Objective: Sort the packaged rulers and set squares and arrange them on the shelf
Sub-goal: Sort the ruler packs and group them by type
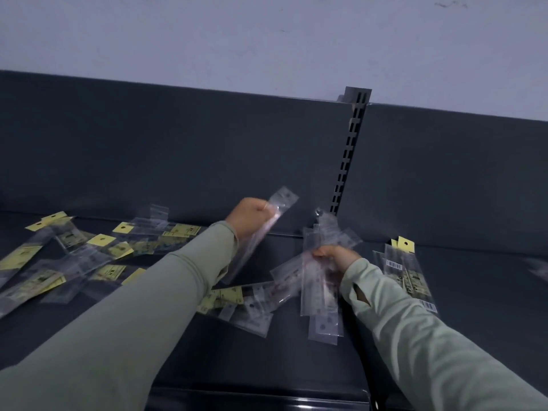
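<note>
Packaged rulers are held in both hands above a dark shelf [237,366].

The shelf is backed by a grey panel [148,143] with a slotted upright [347,161]. Yellow-carded packets [74,262] are scattered across its left side, and a small stack of packets [412,277] is laid on its right. A fanned bundle of clear ruler packets [318,295] is gripped by the curled fingers of the right hand [338,258]. A single clear ruler packet [267,229] is clasped, tilted and raised, in the closed fingers of the left hand [252,216].
</note>
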The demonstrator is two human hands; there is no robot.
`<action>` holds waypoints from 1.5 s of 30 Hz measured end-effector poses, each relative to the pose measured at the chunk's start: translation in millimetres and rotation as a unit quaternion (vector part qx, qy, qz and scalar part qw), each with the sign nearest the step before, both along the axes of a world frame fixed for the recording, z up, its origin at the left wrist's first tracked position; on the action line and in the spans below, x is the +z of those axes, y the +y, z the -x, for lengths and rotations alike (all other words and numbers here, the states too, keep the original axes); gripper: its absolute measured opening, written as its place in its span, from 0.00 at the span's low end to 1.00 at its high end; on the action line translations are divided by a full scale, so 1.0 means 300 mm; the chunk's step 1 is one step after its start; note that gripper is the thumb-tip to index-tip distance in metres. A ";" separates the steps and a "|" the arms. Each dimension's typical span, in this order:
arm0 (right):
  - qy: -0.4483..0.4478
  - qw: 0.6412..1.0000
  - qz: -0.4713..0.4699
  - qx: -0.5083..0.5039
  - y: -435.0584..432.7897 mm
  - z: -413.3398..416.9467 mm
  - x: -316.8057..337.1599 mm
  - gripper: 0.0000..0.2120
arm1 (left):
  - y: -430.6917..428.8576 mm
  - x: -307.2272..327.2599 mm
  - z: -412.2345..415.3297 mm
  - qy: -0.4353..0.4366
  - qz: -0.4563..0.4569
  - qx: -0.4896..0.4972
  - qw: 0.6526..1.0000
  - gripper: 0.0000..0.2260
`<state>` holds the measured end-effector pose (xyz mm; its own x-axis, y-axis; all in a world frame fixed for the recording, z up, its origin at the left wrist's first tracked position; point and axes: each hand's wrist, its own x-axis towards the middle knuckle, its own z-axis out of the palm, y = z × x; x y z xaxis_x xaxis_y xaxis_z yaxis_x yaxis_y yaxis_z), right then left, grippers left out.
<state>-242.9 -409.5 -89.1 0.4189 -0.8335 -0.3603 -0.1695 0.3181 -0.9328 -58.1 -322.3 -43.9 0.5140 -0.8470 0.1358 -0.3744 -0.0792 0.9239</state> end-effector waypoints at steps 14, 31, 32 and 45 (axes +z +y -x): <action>-0.110 0.988 0.006 0.106 0.087 -0.019 0.054 0.10 | 0.038 0.041 0.186 0.089 -0.010 0.008 0.996 0.10; -0.079 0.996 -0.034 0.016 0.072 0.001 0.023 0.22 | 0.175 -0.020 0.142 -0.094 -0.174 -0.149 0.969 0.11; -0.079 0.996 -0.030 0.025 0.079 -0.009 0.029 0.28 | 0.171 -0.015 0.155 -0.084 -0.150 -0.142 0.975 0.08; -0.021 0.999 -0.020 0.044 0.085 -0.014 0.041 0.23 | 0.351 0.036 0.040 -0.372 -0.531 -0.116 0.752 0.23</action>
<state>-238.8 -383.9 -76.8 0.5049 -0.7781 -0.3736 -0.1603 0.3408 -0.9264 -70.2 -216.9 -33.1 0.4525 -0.7353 -0.5046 -0.8739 -0.4784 -0.0864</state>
